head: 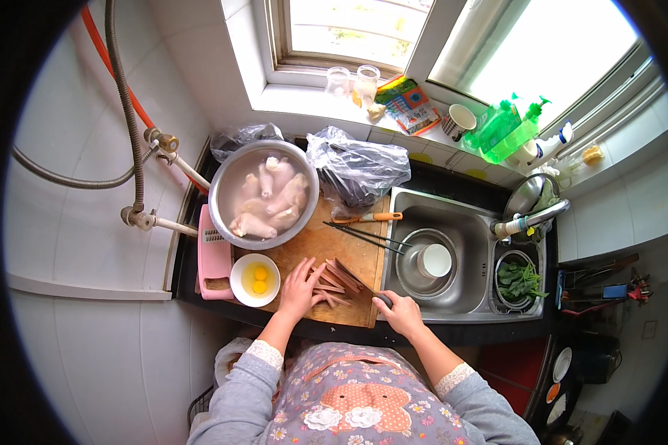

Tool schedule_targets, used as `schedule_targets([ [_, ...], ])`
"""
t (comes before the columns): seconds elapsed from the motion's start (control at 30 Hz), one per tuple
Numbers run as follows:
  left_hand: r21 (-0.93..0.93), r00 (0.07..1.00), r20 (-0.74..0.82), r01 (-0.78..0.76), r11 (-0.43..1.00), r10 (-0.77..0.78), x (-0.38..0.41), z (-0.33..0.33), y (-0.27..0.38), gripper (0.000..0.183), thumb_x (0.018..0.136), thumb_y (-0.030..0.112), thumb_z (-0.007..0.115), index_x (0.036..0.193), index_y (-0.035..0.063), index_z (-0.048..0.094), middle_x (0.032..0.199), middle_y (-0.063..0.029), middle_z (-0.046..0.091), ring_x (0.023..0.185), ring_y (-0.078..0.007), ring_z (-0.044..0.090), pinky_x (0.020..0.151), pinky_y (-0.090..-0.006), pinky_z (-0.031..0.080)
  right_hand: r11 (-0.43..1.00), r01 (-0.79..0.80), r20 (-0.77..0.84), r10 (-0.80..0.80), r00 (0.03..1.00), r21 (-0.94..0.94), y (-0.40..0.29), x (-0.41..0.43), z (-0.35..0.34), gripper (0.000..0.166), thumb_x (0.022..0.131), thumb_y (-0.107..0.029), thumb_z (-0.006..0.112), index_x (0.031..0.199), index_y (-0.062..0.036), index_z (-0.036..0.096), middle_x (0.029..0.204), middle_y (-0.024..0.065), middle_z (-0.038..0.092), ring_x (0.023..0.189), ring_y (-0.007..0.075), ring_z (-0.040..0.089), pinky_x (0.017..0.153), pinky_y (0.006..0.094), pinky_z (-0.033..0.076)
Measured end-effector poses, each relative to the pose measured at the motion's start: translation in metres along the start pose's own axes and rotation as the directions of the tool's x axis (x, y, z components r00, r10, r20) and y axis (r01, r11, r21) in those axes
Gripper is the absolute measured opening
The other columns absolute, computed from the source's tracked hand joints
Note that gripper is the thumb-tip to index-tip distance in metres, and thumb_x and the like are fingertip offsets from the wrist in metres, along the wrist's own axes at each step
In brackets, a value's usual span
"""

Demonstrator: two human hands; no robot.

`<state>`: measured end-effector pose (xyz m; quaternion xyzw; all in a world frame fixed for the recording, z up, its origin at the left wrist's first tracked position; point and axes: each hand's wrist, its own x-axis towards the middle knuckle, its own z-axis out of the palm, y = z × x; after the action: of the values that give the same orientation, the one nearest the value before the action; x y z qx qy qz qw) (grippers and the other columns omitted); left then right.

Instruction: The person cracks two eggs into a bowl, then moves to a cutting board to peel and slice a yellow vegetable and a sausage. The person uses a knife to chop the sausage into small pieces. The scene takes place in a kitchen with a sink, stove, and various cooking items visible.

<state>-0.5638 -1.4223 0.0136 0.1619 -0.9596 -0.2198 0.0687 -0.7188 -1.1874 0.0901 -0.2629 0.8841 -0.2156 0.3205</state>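
My right hand [403, 316] grips the dark handle of a kitchen knife [357, 276], whose blade slants up and left beside pink strips [328, 276], seemingly sliced ham or sausage. Over the left ends of these strips lies my left hand [298, 288], its fingers and thumb about them. Beneath is a wooden cutting board [362, 312]. Just left of that hand stands a white bowl [236, 293] holding two raw egg yolks [260, 280]. Behind it, a metal basin [216, 219] contains raw chicken drumsticks [284, 192] in cloudy water.
A pink grater [214, 264] borders the board's left. Dark chopsticks [362, 236] and an orange-handled tool [388, 216] reach toward the steel sink [470, 292], where a white cup [437, 260] sits in a metal bowl. Plastic bags [367, 158] lie behind; leafy greens [517, 280] fill a basket right.
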Motion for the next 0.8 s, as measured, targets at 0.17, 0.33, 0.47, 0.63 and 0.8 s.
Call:
schedule_targets([
  [0.17,-0.033,0.999,0.033,0.028,0.999,-0.027,0.014,0.001,0.005,0.099,0.064,0.035,0.085,0.147,0.012,0.036,0.147,-0.0093,0.041,0.137,-0.0266,0.039,0.11,-0.0434,0.033,0.988,0.101,0.124,-0.086,0.988,-0.118,-0.009,0.009,-0.006,0.051,0.089,-0.06,0.054,0.111,-0.0163,0.069,0.092,0.0197,0.07,0.09,0.039,0.066,0.078,0.0475,0.052],
  [0.33,0.005,0.982,0.062,-0.181,0.983,0.18,0.022,0.0,0.005,0.08,0.07,0.032,0.081,0.141,0.015,0.047,0.141,-0.0058,0.05,0.135,-0.024,0.042,0.11,-0.0422,0.035,0.98,-0.069,-0.039,0.077,0.996,0.186,0.005,0.002,0.003,0.05,0.09,-0.057,0.056,0.113,-0.0137,0.069,0.076,0.0178,0.068,0.076,0.0343,0.068,0.071,0.042,0.052],
  [0.47,-0.014,0.968,-0.04,-0.248,0.969,0.248,0.02,0.018,-0.002,0.053,0.072,0.029,0.078,0.121,0.0157,0.063,0.123,-0.0025,0.059,0.122,-0.0237,0.05,0.102,-0.0423,0.041,0.972,-0.117,-0.036,0.127,0.991,0.204,0.008,-0.005,0.003,0.049,0.091,-0.056,0.055,0.115,-0.014,0.068,0.072,0.0179,0.067,0.074,0.0344,0.067,0.07,0.0423,0.051],
  [0.63,-0.025,0.963,-0.264,0.051,0.998,-0.056,0.022,0.036,0.029,0.039,0.07,0.029,0.078,0.105,0.0155,0.067,0.104,-0.0016,0.061,0.103,-0.0238,0.056,0.087,-0.0413,0.045,0.955,-0.094,-0.166,0.145,0.975,0.28,0.023,-0.003,0.026,0.049,0.092,-0.055,0.055,0.115,-0.0132,0.068,0.071,0.0193,0.066,0.073,0.0364,0.067,0.069,0.0425,0.051],
  [0.8,-0.068,0.965,-0.227,0.121,0.99,-0.133,0.015,0.048,0.037,0.059,0.066,0.034,0.081,0.119,0.0156,0.06,0.115,-0.0032,0.058,0.112,-0.0251,0.051,0.093,-0.0433,0.04,0.95,-0.104,-0.192,0.166,0.967,0.294,0.017,-0.005,0.03,0.048,0.092,-0.053,0.056,0.114,-0.0124,0.068,0.072,0.0209,0.066,0.074,0.038,0.067,0.069,0.0435,0.051],
])
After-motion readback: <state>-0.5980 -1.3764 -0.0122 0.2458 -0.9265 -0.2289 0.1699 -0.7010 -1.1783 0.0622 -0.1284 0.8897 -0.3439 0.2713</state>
